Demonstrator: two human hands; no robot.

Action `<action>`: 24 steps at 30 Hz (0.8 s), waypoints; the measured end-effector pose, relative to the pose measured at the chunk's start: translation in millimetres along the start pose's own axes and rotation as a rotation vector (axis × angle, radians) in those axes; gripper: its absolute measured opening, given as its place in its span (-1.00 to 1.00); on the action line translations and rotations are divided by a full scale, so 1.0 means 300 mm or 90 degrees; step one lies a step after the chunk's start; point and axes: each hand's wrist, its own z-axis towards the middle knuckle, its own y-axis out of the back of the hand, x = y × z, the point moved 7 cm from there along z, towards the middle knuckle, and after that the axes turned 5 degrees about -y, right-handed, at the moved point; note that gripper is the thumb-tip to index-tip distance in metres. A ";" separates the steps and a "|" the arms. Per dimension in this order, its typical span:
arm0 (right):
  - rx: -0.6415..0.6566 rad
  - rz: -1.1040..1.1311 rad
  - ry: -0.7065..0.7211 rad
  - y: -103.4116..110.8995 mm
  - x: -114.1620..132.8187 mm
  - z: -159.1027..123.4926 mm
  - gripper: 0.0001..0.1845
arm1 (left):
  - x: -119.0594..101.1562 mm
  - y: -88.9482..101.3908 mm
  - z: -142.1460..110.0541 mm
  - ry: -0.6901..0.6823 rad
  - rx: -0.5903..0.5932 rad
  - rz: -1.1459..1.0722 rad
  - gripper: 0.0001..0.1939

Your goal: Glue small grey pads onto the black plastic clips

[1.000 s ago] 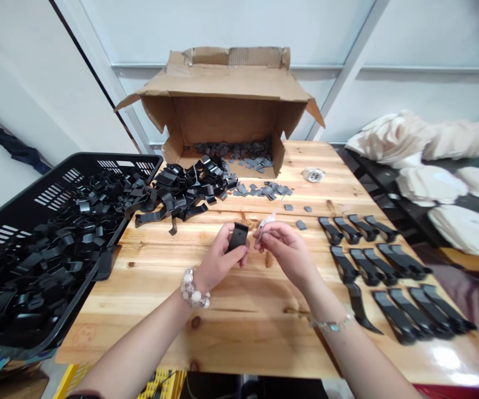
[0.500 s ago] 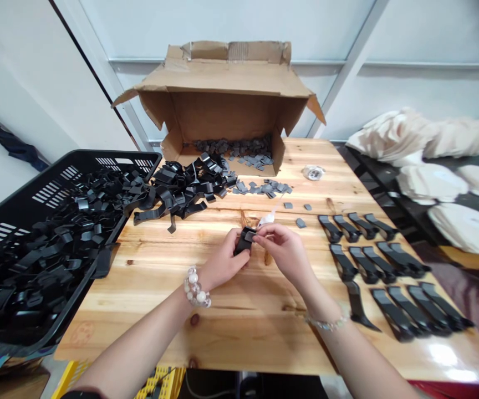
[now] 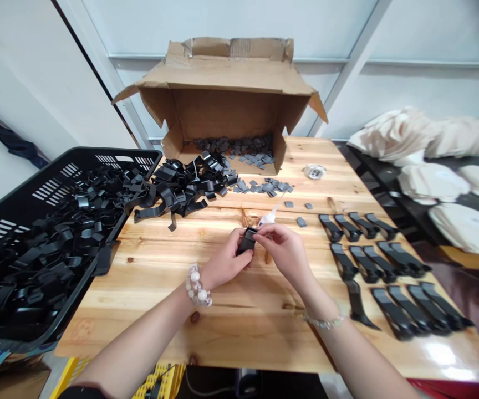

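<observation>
My left hand (image 3: 232,255) is closed around a curved black plastic clip (image 3: 246,241), held above the wooden table. The fingers of my right hand (image 3: 281,246) are pinched together at the clip's upper end, on a small grey pad (image 3: 251,234) partly hidden by the fingertips. Just behind the right fingers is a white bottle with a thin nozzle (image 3: 269,216); I cannot tell whether it touches the hand. Several loose grey pads (image 3: 301,222) lie to the right of it.
A black crate (image 3: 67,172) full of black clips stands left, beside a heap of clips (image 3: 185,183). An open cardboard box (image 3: 227,113) with grey pads is at the back. Rows of clips (image 3: 364,260), a clear tape roll (image 3: 314,172) and white cloth bundles (image 3: 468,227) are right.
The right fingertips press closer onto the clip, and less of the grey pad shows. The clip has tilted slightly; the rest stays in place.
</observation>
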 end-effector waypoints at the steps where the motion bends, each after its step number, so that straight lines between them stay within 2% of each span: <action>1: -0.001 0.000 0.003 -0.001 0.000 0.000 -0.86 | 0.000 0.000 0.000 -0.003 0.000 0.001 -0.76; 11: 0.001 -0.017 0.015 -0.005 0.006 -0.007 -0.91 | 0.002 -0.002 -0.002 -0.002 0.001 0.013 -0.75; 18: 0.019 0.031 -0.037 -0.008 -0.036 0.009 -0.76 | -0.011 0.003 -0.004 -0.046 -0.008 0.111 -0.77; 24: 0.061 0.105 -0.077 -0.023 -0.049 0.019 -0.63 | -0.009 -0.006 -0.007 -0.055 0.004 0.125 -0.73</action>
